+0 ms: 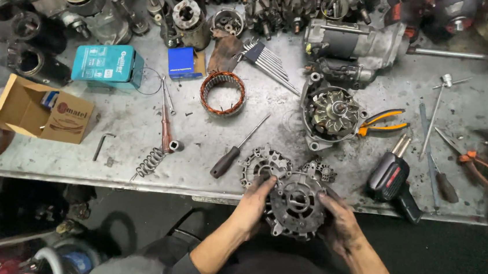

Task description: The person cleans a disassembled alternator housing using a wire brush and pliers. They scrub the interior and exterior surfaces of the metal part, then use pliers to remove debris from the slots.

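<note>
We have the round metal housing [295, 203] off the table [140, 123] now, held at its near edge between both hands, so we judge we are mid-inspection or fitting. Our left hand [256, 202] has its grip pressed on the housing's left rim, our right hand [339, 220] clamps the right side. Next we need a steady hold while turning it; the screwdriver [237, 149] lies near.

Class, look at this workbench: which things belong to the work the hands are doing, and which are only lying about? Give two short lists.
In hand:
round metal housing, held by left hand and right hand
second housing half, just behind it

Lying about:
screwdriver
copper winding ring
orange-handled pliers
blue box
cardboard box
</note>
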